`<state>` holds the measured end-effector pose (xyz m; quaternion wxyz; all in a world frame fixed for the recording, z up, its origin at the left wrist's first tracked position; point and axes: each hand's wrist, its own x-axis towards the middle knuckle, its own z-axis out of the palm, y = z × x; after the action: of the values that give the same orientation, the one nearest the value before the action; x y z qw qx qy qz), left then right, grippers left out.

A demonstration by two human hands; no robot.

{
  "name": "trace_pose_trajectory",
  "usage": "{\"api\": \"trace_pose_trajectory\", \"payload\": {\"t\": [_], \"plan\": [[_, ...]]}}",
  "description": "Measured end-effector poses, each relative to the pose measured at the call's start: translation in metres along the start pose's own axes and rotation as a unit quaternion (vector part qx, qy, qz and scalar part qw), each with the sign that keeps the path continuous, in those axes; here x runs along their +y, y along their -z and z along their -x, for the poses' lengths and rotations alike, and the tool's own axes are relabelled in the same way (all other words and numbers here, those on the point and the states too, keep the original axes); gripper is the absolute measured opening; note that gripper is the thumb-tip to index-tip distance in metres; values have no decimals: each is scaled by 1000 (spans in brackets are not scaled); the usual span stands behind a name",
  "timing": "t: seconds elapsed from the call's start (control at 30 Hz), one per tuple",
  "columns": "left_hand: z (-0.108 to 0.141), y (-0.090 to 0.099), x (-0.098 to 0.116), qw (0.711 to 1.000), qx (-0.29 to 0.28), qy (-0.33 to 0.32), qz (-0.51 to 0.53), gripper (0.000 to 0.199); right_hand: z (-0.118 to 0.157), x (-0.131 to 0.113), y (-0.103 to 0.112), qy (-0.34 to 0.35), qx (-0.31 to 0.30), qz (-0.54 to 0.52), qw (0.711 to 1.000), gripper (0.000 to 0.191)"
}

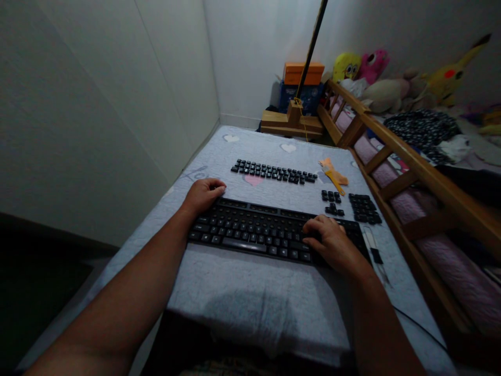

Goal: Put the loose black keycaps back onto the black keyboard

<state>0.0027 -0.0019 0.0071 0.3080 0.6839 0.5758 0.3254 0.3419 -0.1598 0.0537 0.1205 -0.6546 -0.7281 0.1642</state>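
Note:
A black keyboard [242, 230] lies on a light patterned cloth [250, 282]. Its lower rows carry keycaps, while the upper rows and right end show bare spots. My left hand [203, 196] rests at its upper left corner, fingers curled and closed around the edge. Over the right part of the keys, my right hand [326, 235] has its thumb and fingers bent together; whatever is between them is too small to make out. Loose black keycaps [274, 172] lie in rows behind the keyboard, with smaller groups [364, 209] at the right.
A yellow-handled brush [332, 177] lies on an orange cloth piece [340, 179]. A metal key puller [374, 253] is right of the keyboard, near a black cable [418, 325]. A wooden rail [391, 151] borders the right side; a wooden stand [291, 122] and orange box [303, 73] are behind.

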Motion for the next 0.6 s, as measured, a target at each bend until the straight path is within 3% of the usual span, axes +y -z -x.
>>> {"api": "trace_pose_trajectory", "payload": {"t": [0.3,0.6], "plan": [[-1,-1,-4,1000,1,-4,-4,33,-2,9,-1,22,-5,-32,999,6],[-2,0,-8,1000,-6,-6,-1,34,3,14,5,49,52,-77,995,14]]}}
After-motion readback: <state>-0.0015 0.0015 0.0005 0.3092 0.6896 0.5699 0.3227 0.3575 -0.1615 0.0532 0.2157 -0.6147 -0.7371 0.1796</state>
